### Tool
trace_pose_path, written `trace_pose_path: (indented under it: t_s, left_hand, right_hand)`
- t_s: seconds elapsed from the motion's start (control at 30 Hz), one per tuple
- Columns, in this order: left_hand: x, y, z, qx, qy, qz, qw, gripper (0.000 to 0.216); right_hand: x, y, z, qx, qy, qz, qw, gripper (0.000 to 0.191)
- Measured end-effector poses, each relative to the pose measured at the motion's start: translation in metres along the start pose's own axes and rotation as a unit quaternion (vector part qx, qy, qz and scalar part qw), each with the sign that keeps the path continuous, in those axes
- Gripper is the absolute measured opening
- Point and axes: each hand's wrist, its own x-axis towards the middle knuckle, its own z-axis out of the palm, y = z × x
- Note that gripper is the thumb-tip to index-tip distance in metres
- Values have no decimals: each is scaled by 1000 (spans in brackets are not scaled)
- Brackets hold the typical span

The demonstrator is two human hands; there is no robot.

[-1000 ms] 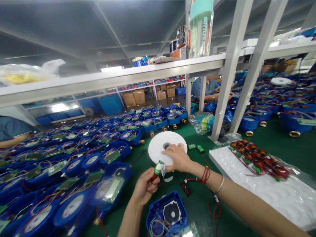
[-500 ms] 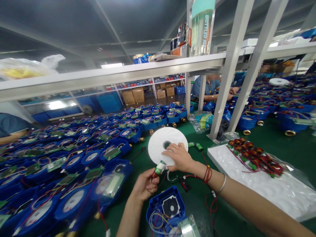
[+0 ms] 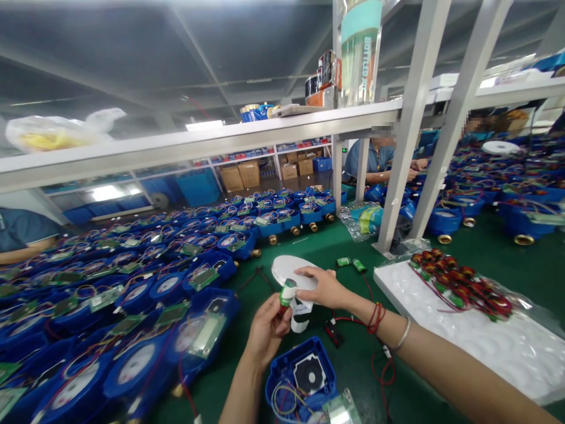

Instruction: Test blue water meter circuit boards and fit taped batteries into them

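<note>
My left hand (image 3: 266, 331) is closed around a small green cylindrical battery (image 3: 288, 293), held upright between thumb and fingers. At its upper end the battery meets a white piece of tape or label. My right hand (image 3: 327, 288) grips a flat white roll of tape (image 3: 285, 267), which is tilted just behind the battery. A loose white strip (image 3: 301, 323) curls down below both hands. Under them lies an open blue meter housing (image 3: 272, 374) with thin wires and a circuit board (image 3: 342, 407). Part of the roll is hidden by my right hand.
Rows of blue meters (image 3: 168, 288) fill the left side. Two green batteries (image 3: 343, 262) lie beyond my right hand. A white foam tray (image 3: 481, 341) with bundled red-wired parts (image 3: 461, 280) is at right. Metal posts (image 3: 412, 129) hold a shelf (image 3: 247, 134). Co-workers sit nearby.
The white roll has tipped from facing me to a flatter tilt and sits lower. The loose white strip now hangs longer below the hands. My left hand still holds the battery.
</note>
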Motion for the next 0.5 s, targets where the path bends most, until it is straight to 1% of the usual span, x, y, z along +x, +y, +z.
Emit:
trace_pose_path:
  t_s: [0.1,0.2,0.37,0.5]
  left_hand:
    - [1,0,-2,-1,2,-7,1000,21]
    - [1,1,-7,-5,5,-28,1000,24]
    - [1,5,-19,5,-6,-100,995,25]
    - [3,5,-23,44,-18,-166,985,31]
  right_hand:
    - [-1,-3,2,-4,14,3,1000,46]
    - [-1,-6,0,-36,41,-4,998,53]
    - [-3,-11,-6,-107,65,-55,991,63]
    - [-5,-16,-9,-159,62,-103,980,64]
